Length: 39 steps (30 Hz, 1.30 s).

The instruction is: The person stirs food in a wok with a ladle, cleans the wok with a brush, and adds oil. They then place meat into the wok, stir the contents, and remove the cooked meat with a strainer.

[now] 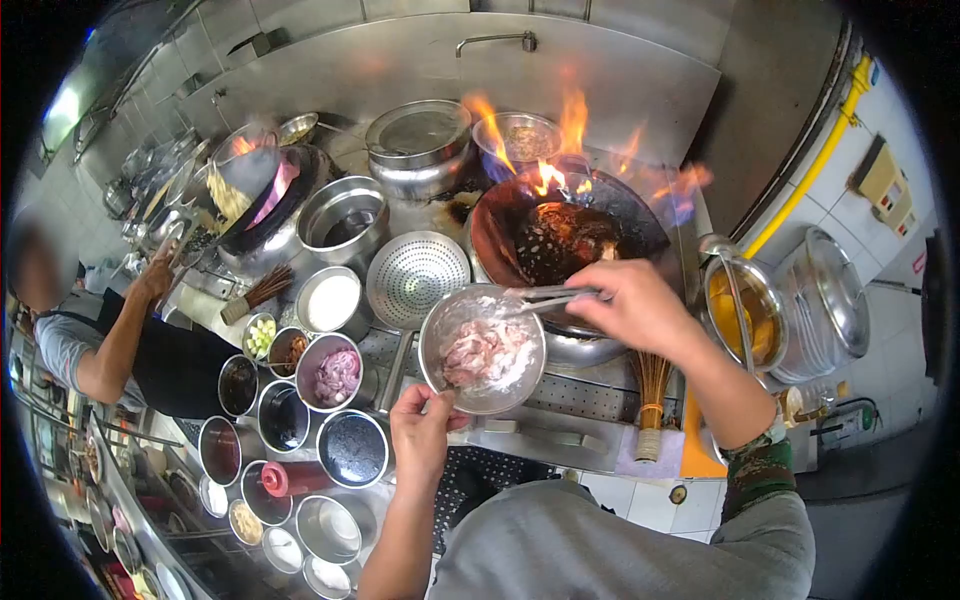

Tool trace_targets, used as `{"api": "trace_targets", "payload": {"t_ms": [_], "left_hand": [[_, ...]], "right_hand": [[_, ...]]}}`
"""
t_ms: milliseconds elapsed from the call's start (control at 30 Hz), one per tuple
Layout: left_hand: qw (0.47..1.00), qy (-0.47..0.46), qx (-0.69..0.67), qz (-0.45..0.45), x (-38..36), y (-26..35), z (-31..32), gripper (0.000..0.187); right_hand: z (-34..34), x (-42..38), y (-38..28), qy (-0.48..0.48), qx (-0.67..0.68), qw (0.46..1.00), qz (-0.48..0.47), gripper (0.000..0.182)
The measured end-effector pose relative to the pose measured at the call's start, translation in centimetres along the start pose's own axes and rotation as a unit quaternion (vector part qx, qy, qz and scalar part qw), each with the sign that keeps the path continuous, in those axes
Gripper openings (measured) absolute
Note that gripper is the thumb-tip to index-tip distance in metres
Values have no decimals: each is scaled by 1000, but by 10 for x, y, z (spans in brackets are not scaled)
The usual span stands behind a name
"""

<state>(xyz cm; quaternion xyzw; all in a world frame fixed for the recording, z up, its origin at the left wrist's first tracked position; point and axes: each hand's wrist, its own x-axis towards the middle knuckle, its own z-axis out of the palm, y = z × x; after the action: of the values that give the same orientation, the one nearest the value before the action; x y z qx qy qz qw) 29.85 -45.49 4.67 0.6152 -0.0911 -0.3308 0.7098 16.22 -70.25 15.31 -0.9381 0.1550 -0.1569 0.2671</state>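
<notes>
1. The left hand (422,428) has its fingers clamped on the near rim of a metal bowl (490,402), on the near side of the wok
2. Pale raw meat (485,352), patched with white powder, lies in that bowl
3. The right hand (625,300) pinches metal tongs (550,293), tips over the bowl; the step in hand looks like lifting or separating pieces, so next calls for a steady bowl
4. Beyond, the wok (505,215) holds dark liquid, flames (573,120) rising behind; moving over it would call for care with heat

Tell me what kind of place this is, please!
Probably a restaurant kitchen: flames leap by a big wok, a large metal strainer sits nearby, and another person wears a dark apron.
</notes>
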Motion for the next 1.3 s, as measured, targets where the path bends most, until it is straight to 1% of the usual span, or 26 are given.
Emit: {"api": "trace_targets", "payload": {"t_ms": [33,100,200,267,300,367,400,433,500,567,600,633,700,733,833,900,967,1000,1033,1067,1100,1133,1167,1233,1267,1300], "left_hand": [[1000,-1,2,1,-1,1,1,13],[999,-18,22,37,-2,4,7,13],[999,-20,22,36,-1,6,9,13],[999,-13,20,33,3,7,9,12],[1000,-11,7,16,5,6,8,12],[1000,-6,-9,0,10,4,5,11],[1000,-6,-15,-10,13,3,4,10],[1000,-6,-21,-21,16,2,4,10],[1000,-3,-17,-18,21,-2,2,8],[1000,-4,-14,-14,23,-3,2,7],[1000,-1,-18,-18,24,-3,3,8],[999,3,-23,-22,24,-4,3,8],[1000,0,-22,-22,25,-5,4,8],[1000,1,-19,-23,26,-5,6,8],[999,3,-48,-21,29,-3,13,10],[999,2,-48,-15,30,1,18,10],[999,1,-47,-11,30,4,24,10],[999,-3,-50,-11,29,6,27,10],[999,-6,-53,-12,28,7,28,10],[999,-4,-52,-11,26,7,26,10],[999,-2,-48,-11,25,7,27,11],[999,-1,-46,-9,24,8,27,11],[999,3,-46,-8,23,8,28,11],[1000,4,-14,7,19,7,27,12],[1000,8,-11,5,17,7,28,12],[1000,6,0,16,15,7,28,12]], "right_hand": [[8,-1,-10,-14,-29,999,-40,24],[26,2,-11,-24,-55,997,-55,24],[39,8,-7,-19,-53,995,-77,22],[41,9,-3,-22,9,996,-81,19],[40,9,-3,-24,10,996,-84,19],[36,7,-2,23,76,996,-46,15],[29,8,-6,23,118,993,17,13],[22,8,-6,23,143,988,43,13],[9,9,-8,42,124,991,37,14],[3,10,-6,80,127,988,20,15],[-6,11,-9,80,136,986,58,14],[-11,13,-5,94,137,985,53,13],[-22,12,0,100,201,969,106,12],[-26,13,8,103,225,966,76,12],[-33,14,-1,82,193,974,90,13],[-30,16,-2,63,199,974,88,13],[-25,19,-2,46,240,966,84,14],[-21,20,1,32,261,959,104,14],[-20,21,0,30,263,959,102,14],[-18,20,-2,39,160,979,117,16],[-17,19,-3,46,58,989,131,17],[-16,17,-3,98,19,992,79,21],[-17,15,-4,96,20,992,76,21],[-19,9,-6,89,22,994,-54,21],[-18,9,-9,32,-19,997,-74,24],[-10,7,-12,13,-36,994,-101,23]]}}
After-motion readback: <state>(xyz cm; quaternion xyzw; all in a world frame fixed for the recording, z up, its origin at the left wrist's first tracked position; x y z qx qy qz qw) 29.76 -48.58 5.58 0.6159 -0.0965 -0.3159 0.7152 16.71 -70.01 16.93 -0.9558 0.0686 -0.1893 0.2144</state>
